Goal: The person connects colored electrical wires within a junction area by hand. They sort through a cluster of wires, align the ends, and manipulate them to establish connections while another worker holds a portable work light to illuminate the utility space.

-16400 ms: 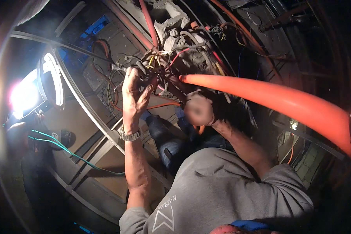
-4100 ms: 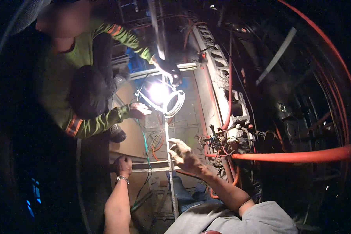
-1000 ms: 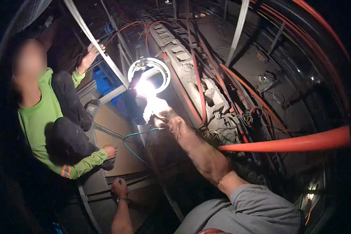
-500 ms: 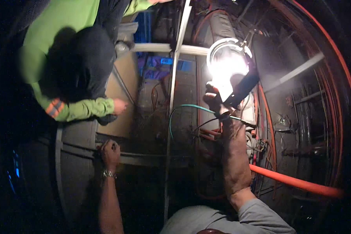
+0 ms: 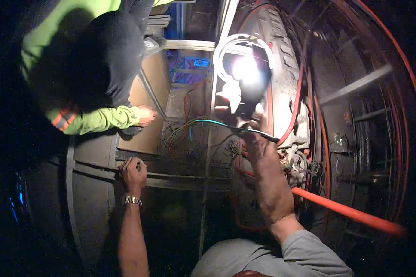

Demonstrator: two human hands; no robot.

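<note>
My right hand (image 5: 242, 120) grips a glowing work lamp (image 5: 245, 69) with a white ring round it; glare and shadow hide some of the fingers. Green and black wires (image 5: 215, 122) run across that wrist. At the lower left, my left hand (image 5: 133, 173), with a metal watch below it, has its fingers curled over a metal framing rail (image 5: 180, 182), beside a tan board (image 5: 143, 97). To the right of the lamp runs a broken concrete block ridge (image 5: 291, 69) with orange conduits and tangled wires.
A co-worker in a green sleeved top (image 5: 101, 120) crouches at the upper left, one hand (image 5: 145, 115) low over the tan board. A thick orange conduit (image 5: 346, 207) crosses at right. More rails (image 5: 356, 83) and cables fill the dark right side.
My right hand has moved from the wire bundle to the lamp, earlier beside the co-worker's hands. Since the last frame it has shifted the lamp slightly left. My left hand stays on the rail.
</note>
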